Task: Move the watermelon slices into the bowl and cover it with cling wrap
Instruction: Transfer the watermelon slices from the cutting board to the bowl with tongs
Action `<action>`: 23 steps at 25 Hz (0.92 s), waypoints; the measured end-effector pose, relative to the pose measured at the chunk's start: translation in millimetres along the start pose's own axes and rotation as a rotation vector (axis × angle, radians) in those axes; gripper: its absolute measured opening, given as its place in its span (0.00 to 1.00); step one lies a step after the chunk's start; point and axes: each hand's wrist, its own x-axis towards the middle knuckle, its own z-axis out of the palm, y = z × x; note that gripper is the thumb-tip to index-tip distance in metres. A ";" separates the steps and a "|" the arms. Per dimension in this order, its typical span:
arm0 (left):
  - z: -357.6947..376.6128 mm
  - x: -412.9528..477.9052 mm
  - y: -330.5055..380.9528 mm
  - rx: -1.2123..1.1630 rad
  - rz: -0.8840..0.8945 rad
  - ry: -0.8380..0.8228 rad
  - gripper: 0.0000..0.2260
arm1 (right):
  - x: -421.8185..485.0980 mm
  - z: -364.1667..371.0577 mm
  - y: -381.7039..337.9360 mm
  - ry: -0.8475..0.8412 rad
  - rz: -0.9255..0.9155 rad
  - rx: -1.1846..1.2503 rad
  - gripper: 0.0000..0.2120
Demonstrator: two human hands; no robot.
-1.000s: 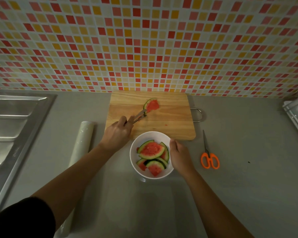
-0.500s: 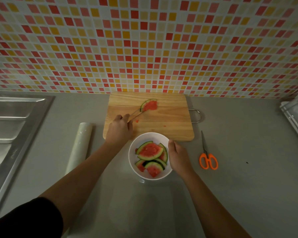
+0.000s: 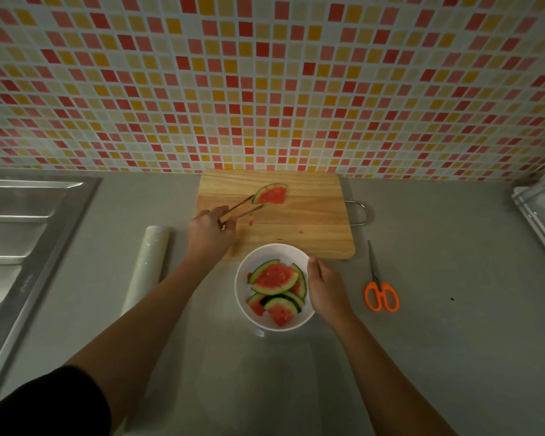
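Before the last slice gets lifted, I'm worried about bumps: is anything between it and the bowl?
Nothing visible. Only bare cutting board with a few red flecks lies between the watermelon slice and the bowl. The right hand holds the bowl's right rim, off that path.

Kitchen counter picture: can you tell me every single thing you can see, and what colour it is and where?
Counter: one, grey, under everything.
Wall tiles: many, red, orange, yellow and white, behind the counter.
Sink: one, silver, far left.
Cutting board: one, light wood, at the back by the wall.
Loose slice: one, red with green rind, on the board.
Bowl: one, white, in front of the board.
Bowl slices: at least four, red and green, piled inside.
Tongs: one, brownish, tips at the loose slice.
Cling wrap roll: one, whitish, left of the arm.
Scissors: one, orange handles, right of the bowl.
Left hand: holds the tongs.
Right hand: holds the bowl's right rim.
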 end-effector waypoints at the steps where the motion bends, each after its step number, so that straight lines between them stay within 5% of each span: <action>1: 0.7 0.8 -1.3 -0.003 -0.016 -0.025 0.17 | -0.1 0.1 0.0 0.000 0.001 0.000 0.19; 16: 9.9 16.2 3.8 0.067 -0.016 -0.111 0.16 | -1.3 -1.3 -1.4 -0.016 0.015 0.015 0.19; 23: -1.2 16.4 19.7 -0.164 -0.152 -0.119 0.10 | -1.7 -1.2 -2.2 -0.016 0.000 0.008 0.19</action>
